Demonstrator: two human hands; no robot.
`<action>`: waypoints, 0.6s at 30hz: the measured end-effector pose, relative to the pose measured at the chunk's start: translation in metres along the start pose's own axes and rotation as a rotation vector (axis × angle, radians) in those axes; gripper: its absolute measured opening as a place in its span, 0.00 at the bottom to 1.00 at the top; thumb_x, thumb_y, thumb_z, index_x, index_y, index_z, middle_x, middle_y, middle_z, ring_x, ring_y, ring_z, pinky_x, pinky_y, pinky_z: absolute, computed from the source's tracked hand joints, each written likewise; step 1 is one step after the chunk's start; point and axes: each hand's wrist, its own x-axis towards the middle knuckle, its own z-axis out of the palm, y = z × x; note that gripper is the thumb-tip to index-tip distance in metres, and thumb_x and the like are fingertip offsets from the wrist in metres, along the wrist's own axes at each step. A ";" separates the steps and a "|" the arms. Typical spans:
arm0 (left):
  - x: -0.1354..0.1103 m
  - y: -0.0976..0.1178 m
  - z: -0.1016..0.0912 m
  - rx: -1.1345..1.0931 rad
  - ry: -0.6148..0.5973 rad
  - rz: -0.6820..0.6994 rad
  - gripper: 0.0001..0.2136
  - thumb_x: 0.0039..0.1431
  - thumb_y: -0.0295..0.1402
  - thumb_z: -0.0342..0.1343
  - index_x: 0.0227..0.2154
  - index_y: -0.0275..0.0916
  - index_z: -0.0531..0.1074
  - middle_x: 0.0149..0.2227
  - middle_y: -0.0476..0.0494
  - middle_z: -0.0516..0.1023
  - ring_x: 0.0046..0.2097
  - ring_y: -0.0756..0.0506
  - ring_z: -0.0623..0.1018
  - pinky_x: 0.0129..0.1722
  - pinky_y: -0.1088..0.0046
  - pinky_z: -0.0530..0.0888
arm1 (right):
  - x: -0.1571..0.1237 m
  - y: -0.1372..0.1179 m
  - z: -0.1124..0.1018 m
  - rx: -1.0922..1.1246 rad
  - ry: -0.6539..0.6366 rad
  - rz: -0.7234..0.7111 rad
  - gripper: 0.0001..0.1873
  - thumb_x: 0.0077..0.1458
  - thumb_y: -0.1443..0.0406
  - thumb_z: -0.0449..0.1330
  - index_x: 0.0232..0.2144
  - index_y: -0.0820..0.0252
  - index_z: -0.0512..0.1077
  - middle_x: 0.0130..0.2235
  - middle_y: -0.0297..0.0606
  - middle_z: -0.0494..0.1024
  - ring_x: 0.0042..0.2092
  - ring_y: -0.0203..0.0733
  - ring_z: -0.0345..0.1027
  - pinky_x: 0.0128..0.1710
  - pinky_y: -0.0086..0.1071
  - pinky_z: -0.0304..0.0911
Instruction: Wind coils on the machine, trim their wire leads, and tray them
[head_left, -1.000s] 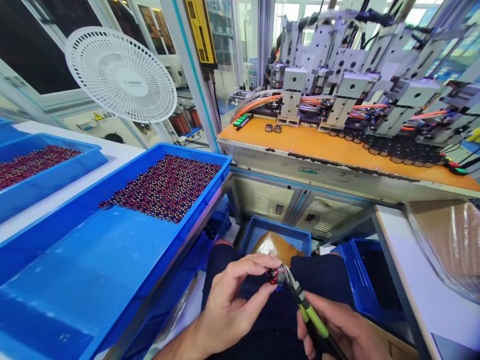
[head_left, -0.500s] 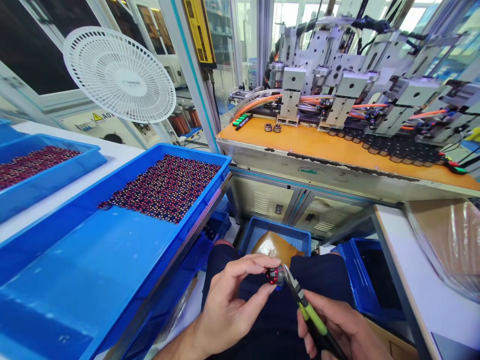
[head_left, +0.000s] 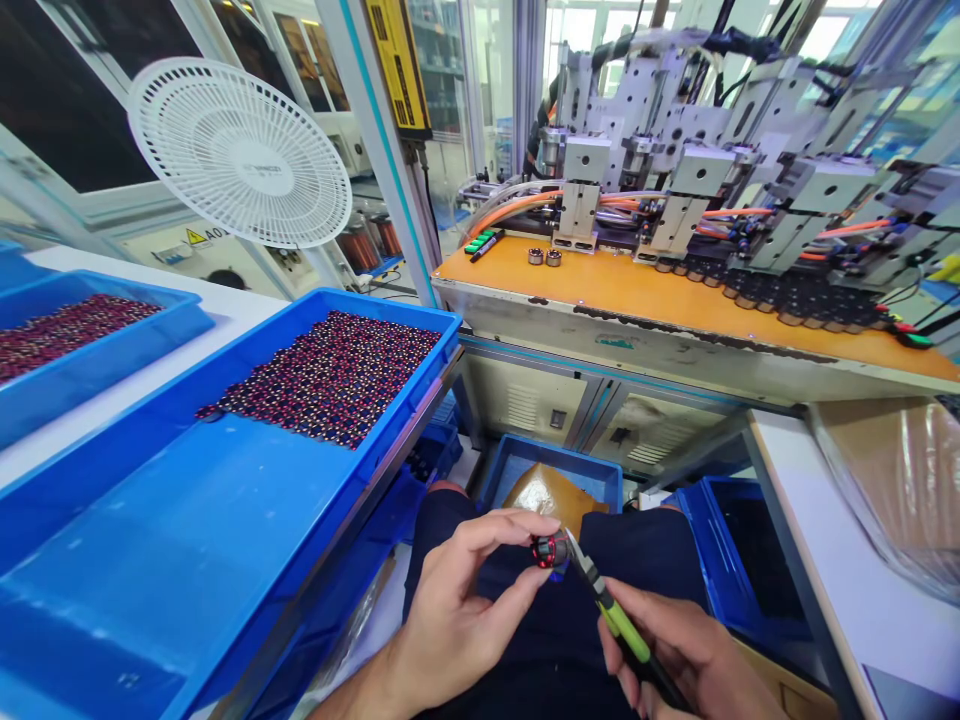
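My left hand point(head_left: 457, 610) pinches a small round red-and-black wound coil part point(head_left: 550, 550) between thumb and fingertips, over my lap. My right hand point(head_left: 686, 660) grips small cutters with green-and-black handles point(head_left: 619, 620); their metal tips touch the right side of the part. A large blue tray point(head_left: 225, 520) to my left holds a bed of several like parts point(head_left: 330, 375) at its far end; its near half is bare.
A second blue tray with parts point(head_left: 82, 335) sits far left. A white fan point(head_left: 240, 150) stands behind. Ahead is an orange-topped machine bench point(head_left: 675, 295) with clamps and cables. Blue bins point(head_left: 555, 475) stand on the floor below, and a white table point(head_left: 840, 560) is at right.
The cutters' tips have closed in slightly on the part and my right hand has shifted a little. The left hand keeps its pinch in place.
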 end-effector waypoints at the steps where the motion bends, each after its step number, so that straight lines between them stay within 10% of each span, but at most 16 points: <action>1: 0.000 -0.001 0.000 0.005 -0.002 -0.012 0.25 0.53 0.12 0.58 0.49 0.46 0.66 0.48 0.47 0.80 0.48 0.48 0.81 0.51 0.72 0.78 | -0.001 0.003 0.000 -0.019 0.019 -0.003 0.28 0.55 0.59 0.64 0.58 0.47 0.69 0.35 0.37 0.73 0.30 0.34 0.65 0.32 0.29 0.67; 12: 0.008 -0.010 -0.003 -0.200 0.094 -0.289 0.10 0.53 0.24 0.65 0.37 0.44 0.81 0.43 0.44 0.82 0.44 0.46 0.81 0.42 0.76 0.78 | 0.019 0.010 -0.016 -0.566 0.153 -0.175 0.28 0.53 0.67 0.58 0.58 0.60 0.70 0.36 0.43 0.78 0.38 0.42 0.74 0.43 0.33 0.71; 18: 0.009 -0.022 -0.001 -0.595 0.246 -0.576 0.15 0.34 0.33 0.76 0.29 0.40 0.81 0.36 0.45 0.83 0.33 0.51 0.79 0.35 0.79 0.75 | 0.080 -0.084 -0.068 -1.248 0.476 -0.465 0.33 0.49 0.69 0.54 0.59 0.62 0.68 0.51 0.46 0.76 0.51 0.46 0.72 0.53 0.35 0.68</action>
